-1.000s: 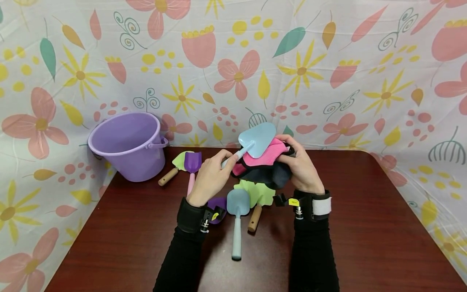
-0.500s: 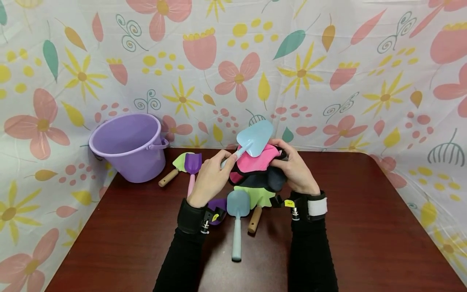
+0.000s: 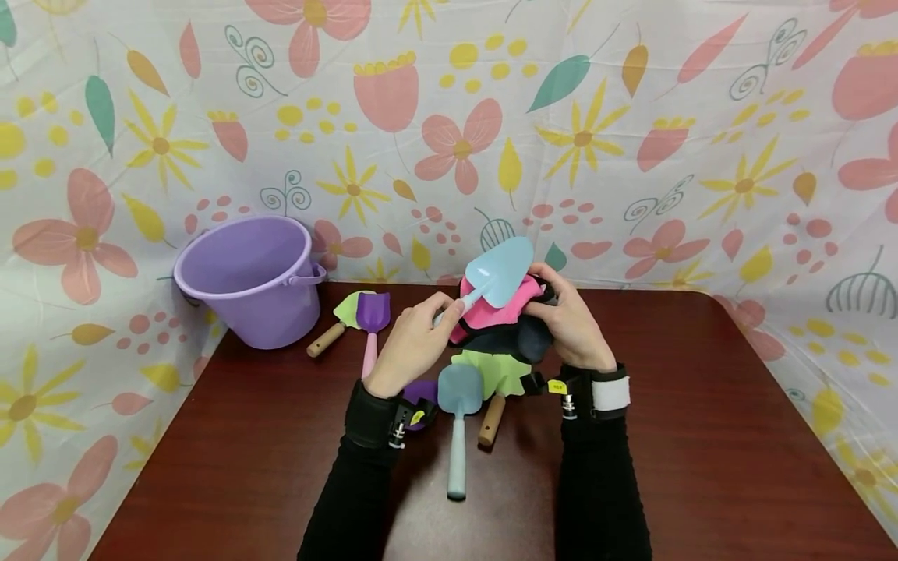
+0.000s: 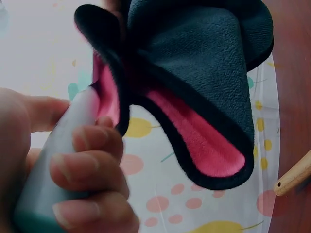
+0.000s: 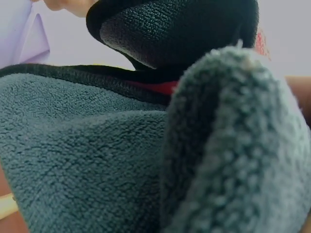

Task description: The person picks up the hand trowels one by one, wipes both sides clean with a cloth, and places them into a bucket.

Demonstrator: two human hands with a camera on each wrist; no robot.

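**Trowel blade wiped against the cloth**

Flowered sheeting backs your dark wood tabletop point(image 3: 701, 436), and above it both hands work together. Your left hand point(image 3: 414, 343) curls round the handle of the pale blue trowel point(image 3: 500, 271); your right hand point(image 3: 571, 323) bunches the cloth point(image 3: 501, 323) and holds it under the blade. Over the last second the blade has tipped a little and slid across the pink face while the cloth has gathered tighter, so I judge the wiping is under way, not finished. The cloth is plush fleece, pink on one side and charcoal on the other, dark-edged. The trowel is smooth matte plastic with a rounded blade. Below lie a blue spade point(image 3: 458, 405) and green rake point(image 3: 498, 374); left stands a purple bucket point(image 3: 249, 280).
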